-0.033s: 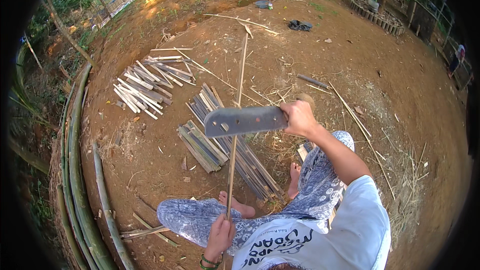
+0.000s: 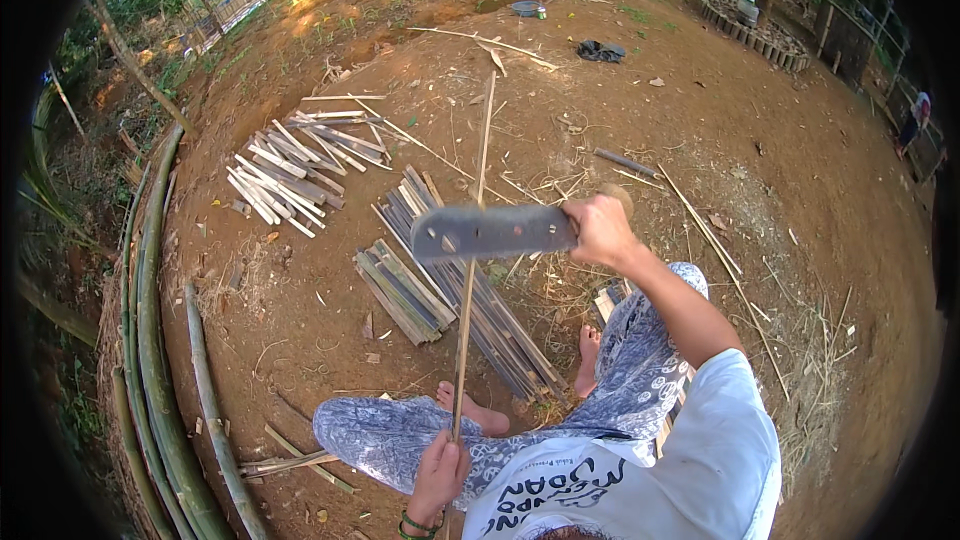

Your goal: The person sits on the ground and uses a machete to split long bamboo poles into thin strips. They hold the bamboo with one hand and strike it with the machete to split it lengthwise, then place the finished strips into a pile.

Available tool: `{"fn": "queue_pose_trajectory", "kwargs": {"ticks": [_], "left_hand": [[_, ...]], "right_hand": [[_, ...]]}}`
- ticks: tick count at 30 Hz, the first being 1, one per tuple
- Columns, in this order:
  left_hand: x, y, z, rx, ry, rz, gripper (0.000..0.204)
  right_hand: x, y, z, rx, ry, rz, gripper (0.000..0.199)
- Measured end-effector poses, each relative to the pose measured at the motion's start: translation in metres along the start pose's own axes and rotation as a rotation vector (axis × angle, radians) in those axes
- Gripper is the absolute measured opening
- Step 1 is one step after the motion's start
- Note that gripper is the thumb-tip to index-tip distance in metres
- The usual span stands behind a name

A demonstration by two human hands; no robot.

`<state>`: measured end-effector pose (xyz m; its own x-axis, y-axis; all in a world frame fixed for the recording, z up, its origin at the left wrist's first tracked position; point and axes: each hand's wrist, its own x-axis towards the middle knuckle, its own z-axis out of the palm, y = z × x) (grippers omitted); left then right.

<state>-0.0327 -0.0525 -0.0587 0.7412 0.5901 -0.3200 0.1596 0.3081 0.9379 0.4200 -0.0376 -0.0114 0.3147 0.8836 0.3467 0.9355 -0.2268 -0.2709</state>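
Note:
My right hand [image 2: 600, 230] is closed round the handle of a machete [image 2: 500, 231]. Its broad dark blade, pierced with a few holes, points left and crosses a long, thin bamboo strip [image 2: 484, 145]. Whether the edge touches the strip I cannot tell. Low in the view, my left hand [image 2: 440, 468] grips the near part of that strip, which runs away from me over the ground. Beneath the blade lies a pile of split bamboo slats [image 2: 500, 325], and a shorter bundle of slats [image 2: 405, 290] rests just left of it.
Loose pale bamboo pieces [image 2: 290, 175] are heaped at the far left. Long green bamboo poles [image 2: 152, 340] lie along the left side. A black plastic bag [image 2: 600, 51] and a basin [image 2: 525, 9] sit farther off. Another person [image 2: 915, 120] is at the far right edge.
The machete blade has tilted slightly and looks more blurred, with its far edge a little higher at the left. My left hand and the strip have barely moved.

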Motion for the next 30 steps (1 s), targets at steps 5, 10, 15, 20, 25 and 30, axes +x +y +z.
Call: {"fn": "queue_pose_trajectory", "kwargs": {"ticks": [5,10,15,20,25,30], "left_hand": [[-0.023,-0.007,-0.009,-0.005,0.009,-0.100,0.030],[-0.042,-0.040,-0.018,-0.139,-0.046,-0.107,0.035],[-0.039,-0.027,-0.023,-0.363,-0.105,-0.161,0.044],[0.006,0.000,-0.034,-0.460,-0.207,-0.150,0.045],[0.050,0.033,-0.033,-0.350,-0.291,-0.080,0.050],[0.100,0.065,-0.025,-0.136,-0.101,-0.118,0.046]], "right_hand": [[0.025,0.026,-0.017,-0.080,-0.042,0.085,0.021],[0.071,0.111,-0.018,0.043,-0.022,0.438,0.032],[0.083,0.151,-0.005,0.169,0.329,0.582,0.030],[0.054,0.068,0.005,0.437,0.283,0.488,0.031],[0.034,0.015,0.008,0.436,0.256,0.282,0.025],[-0.006,-0.036,0.040,0.465,0.266,0.049,0.015]]}}
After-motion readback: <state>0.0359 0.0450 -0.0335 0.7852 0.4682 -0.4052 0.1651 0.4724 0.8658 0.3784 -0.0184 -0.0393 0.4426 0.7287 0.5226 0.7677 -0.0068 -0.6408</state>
